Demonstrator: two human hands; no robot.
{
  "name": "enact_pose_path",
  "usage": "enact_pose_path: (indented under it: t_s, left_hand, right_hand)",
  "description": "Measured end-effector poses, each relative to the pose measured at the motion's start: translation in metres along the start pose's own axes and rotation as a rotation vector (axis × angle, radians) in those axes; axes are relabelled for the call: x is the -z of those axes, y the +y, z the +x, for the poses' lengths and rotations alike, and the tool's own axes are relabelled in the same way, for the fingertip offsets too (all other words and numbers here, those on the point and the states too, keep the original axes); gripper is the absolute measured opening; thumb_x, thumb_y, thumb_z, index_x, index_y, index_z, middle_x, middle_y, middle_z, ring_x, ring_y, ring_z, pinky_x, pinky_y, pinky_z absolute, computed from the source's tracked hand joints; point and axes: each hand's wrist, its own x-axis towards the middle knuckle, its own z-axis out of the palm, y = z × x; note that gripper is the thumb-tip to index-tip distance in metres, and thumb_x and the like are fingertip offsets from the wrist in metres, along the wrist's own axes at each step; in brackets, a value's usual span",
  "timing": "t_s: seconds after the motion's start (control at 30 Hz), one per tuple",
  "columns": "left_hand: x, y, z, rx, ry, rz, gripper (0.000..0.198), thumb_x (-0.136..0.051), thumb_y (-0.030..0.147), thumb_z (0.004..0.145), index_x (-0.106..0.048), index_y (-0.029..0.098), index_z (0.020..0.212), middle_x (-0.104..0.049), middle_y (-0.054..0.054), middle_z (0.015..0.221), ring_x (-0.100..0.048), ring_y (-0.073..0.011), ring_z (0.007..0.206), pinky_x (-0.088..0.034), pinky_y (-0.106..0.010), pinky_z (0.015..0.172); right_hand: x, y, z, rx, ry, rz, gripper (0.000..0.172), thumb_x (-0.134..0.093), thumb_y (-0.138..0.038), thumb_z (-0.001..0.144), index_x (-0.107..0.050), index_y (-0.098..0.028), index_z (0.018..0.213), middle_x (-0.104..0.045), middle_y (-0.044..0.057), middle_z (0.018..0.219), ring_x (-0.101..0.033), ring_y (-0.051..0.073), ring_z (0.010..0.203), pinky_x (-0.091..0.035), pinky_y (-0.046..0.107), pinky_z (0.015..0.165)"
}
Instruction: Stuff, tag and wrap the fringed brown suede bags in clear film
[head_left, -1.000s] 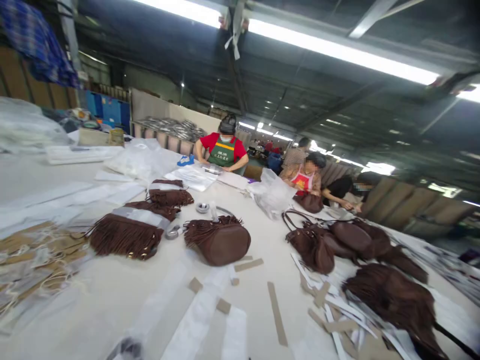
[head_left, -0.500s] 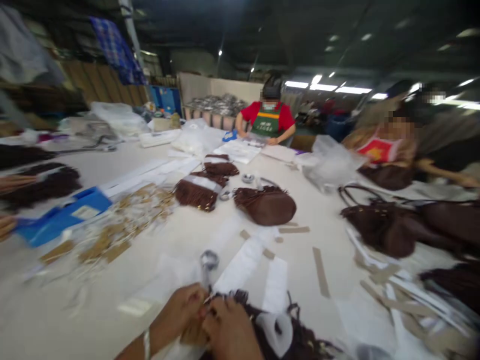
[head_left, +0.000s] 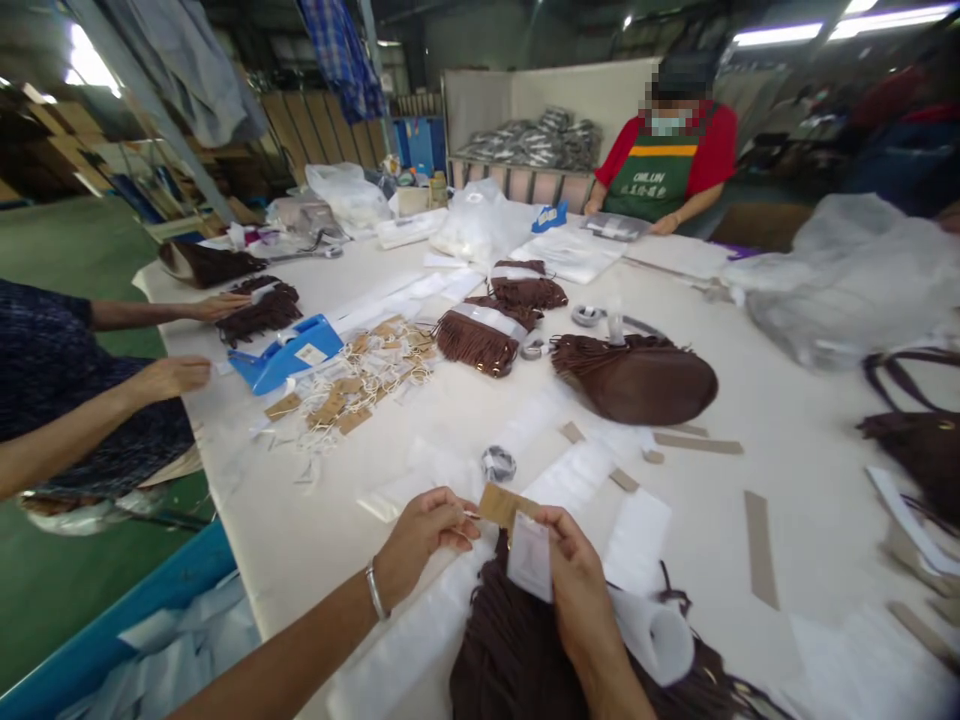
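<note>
A brown card hang tag (head_left: 501,506) and a small white tag in a clear sleeve (head_left: 531,560) are pinched in my right hand (head_left: 581,590), over the bag. My left hand (head_left: 427,540), with a bangle at its wrist, is closed at the tag's left end, its fingertips pinching what looks like the tag's thin string. Below both hands lies a dark brown fringed bag (head_left: 495,640), partly hidden by my right hand. A rolled piece of white foam sheet (head_left: 660,640) rests on the bag, right of that hand.
Brown tags with white strings (head_left: 352,390) lie heaped beside a blue tape dispenser (head_left: 289,355). Fringed bags (head_left: 480,340) and a larger brown bag (head_left: 637,385) sit mid-table. One co-worker's hands (head_left: 176,378) are at left; another person (head_left: 660,165) stands across. A blue bin (head_left: 142,610) is lower left.
My view has swung left, showing the floor and the co-worker at left. My hands, earlier close together on the bag, have moved apart, and the tags now show between them.
</note>
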Motion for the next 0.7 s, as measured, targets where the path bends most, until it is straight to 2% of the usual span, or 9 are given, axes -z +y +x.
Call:
enact_pose_path:
  t_s: [0.13, 0.2, 0.3, 0.4, 0.53, 0.63, 0.7]
  left_hand:
    - [-0.013, 0.010, -0.003, -0.028, 0.001, -0.025, 0.013, -0.060, 0.026, 0.081, -0.060, 0.013, 0.078, -0.070, -0.010, 0.091, -0.063, -0.0133, 0.067, -0.050, -0.026, 0.063]
    - [-0.018, 0.016, -0.003, -0.053, 0.047, 0.033, 0.016, -0.059, 0.028, 0.082, -0.060, 0.013, 0.077, -0.070, -0.009, 0.087, -0.063, -0.0137, 0.064, -0.050, -0.026, 0.061]
    - [-0.022, 0.023, 0.000, -0.112, 0.077, 0.131, 0.018, -0.060, 0.031, 0.083, -0.059, 0.014, 0.077, -0.070, -0.008, 0.084, -0.063, -0.0143, 0.063, -0.050, -0.027, 0.060]
    - [-0.024, 0.026, 0.005, -0.160, 0.062, 0.219, 0.018, -0.058, 0.031, 0.083, -0.060, 0.014, 0.078, -0.070, -0.006, 0.079, -0.062, -0.0137, 0.062, -0.048, -0.024, 0.057]
    - [-0.027, 0.026, 0.015, -0.192, 0.068, 0.346, 0.016, -0.055, 0.030, 0.084, -0.060, 0.015, 0.079, -0.061, 0.000, 0.062, -0.055, -0.0112, 0.054, -0.038, -0.020, 0.048]
    - [-0.030, 0.028, 0.018, -0.207, 0.023, 0.434, 0.015, -0.054, 0.029, 0.084, -0.061, 0.017, 0.079, -0.056, 0.003, 0.056, -0.048, -0.0094, 0.049, -0.033, -0.020, 0.047]
    - [-0.035, 0.030, 0.015, -0.211, -0.017, 0.491, 0.018, -0.055, 0.034, 0.084, -0.061, 0.018, 0.079, -0.054, 0.004, 0.054, -0.045, -0.0094, 0.048, -0.033, -0.021, 0.048]
  right_hand:
    - [-0.010, -0.007, -0.003, 0.030, 0.058, 0.129, 0.044, -0.067, -0.043, 0.083, -0.051, -0.020, 0.118, -0.054, -0.005, 0.062, -0.045, 0.009, 0.055, -0.036, 0.021, 0.053]
    - [-0.012, -0.010, -0.003, 0.021, 0.080, 0.136, 0.050, -0.071, -0.043, 0.080, -0.051, -0.020, 0.119, -0.053, -0.006, 0.062, -0.044, 0.010, 0.053, -0.035, 0.021, 0.051]
    - [-0.012, -0.012, -0.003, 0.033, 0.067, 0.143, 0.040, -0.068, -0.049, 0.080, -0.053, -0.019, 0.104, -0.052, -0.005, 0.060, -0.044, 0.010, 0.049, -0.031, 0.022, 0.048]
    - [-0.008, -0.013, -0.003, 0.059, -0.017, 0.108, 0.035, -0.051, -0.056, 0.088, -0.051, -0.021, 0.085, -0.053, -0.004, 0.060, -0.049, 0.012, 0.050, -0.036, 0.025, 0.052]
    - [-0.008, -0.008, -0.003, 0.131, -0.036, -0.279, 0.038, -0.049, -0.055, 0.089, -0.048, -0.022, 0.071, -0.050, -0.004, 0.057, -0.048, 0.013, 0.053, -0.037, 0.025, 0.054]
    - [-0.014, -0.004, -0.002, 0.177, 0.047, -0.565, 0.026, -0.053, -0.045, 0.088, -0.053, -0.022, 0.076, -0.056, -0.002, 0.065, -0.052, 0.015, 0.060, -0.039, 0.025, 0.056]
    - [-0.017, -0.008, -0.004, 0.273, 0.113, -0.703, 0.017, -0.050, -0.036, 0.090, -0.058, -0.021, 0.087, -0.062, 0.001, 0.076, -0.059, 0.018, 0.071, -0.045, 0.027, 0.063]
